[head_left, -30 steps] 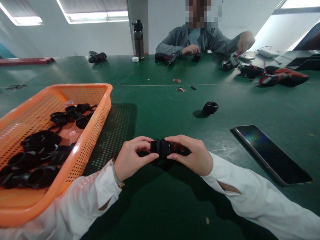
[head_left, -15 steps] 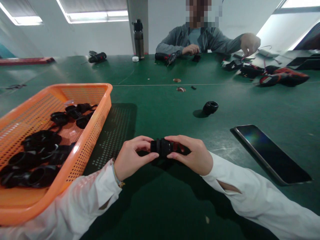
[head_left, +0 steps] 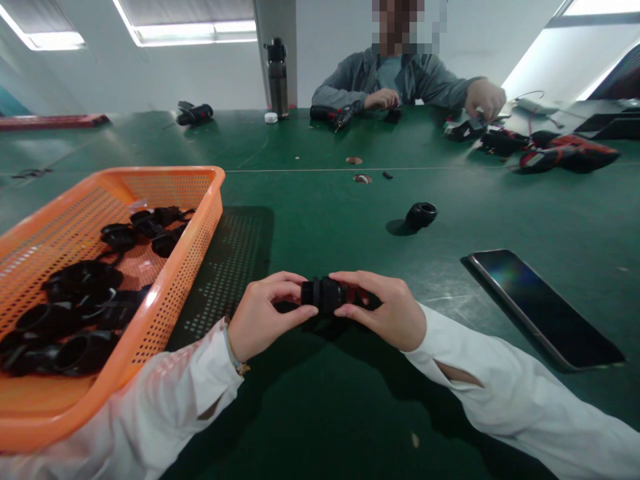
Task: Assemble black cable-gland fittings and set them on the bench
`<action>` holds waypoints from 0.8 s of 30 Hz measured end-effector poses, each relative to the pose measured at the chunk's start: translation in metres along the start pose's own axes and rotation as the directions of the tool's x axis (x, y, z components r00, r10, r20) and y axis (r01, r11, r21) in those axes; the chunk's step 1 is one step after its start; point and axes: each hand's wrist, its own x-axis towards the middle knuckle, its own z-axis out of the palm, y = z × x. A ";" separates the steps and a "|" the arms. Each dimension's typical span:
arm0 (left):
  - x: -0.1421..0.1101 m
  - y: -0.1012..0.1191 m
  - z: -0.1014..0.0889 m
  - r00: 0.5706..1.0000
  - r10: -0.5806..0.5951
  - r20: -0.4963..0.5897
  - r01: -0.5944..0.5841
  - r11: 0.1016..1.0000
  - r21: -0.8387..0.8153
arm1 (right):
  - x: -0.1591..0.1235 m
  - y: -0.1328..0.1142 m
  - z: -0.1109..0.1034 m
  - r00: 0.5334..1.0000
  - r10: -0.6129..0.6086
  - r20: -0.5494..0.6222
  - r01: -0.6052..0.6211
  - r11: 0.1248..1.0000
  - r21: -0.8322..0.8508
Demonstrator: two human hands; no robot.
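Observation:
Both my hands grip one small black plastic fitting just above the green table. My left hand pinches its left end with thumb and fingers. My right hand is curled round its right end, which its fingers hide. A second black ring-shaped part lies on the table beyond my hands, to the right. On my left stands an orange mesh basket holding several more black fittings.
A dark phone lies face up at my right. Across the table a seated person handles black and red devices. A metal bottle, a white cap and small round pieces sit at the far side.
My hands and the fitting have hardly shifted. The person opposite moved one hand to the right and then back down onto the devices.

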 end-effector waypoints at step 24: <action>0.000 0.003 -0.002 1.000 -0.015 0.013 0.015 1.000 -0.012 | 0.001 -0.002 -0.002 0.998 0.029 0.057 -0.030 0.999 0.017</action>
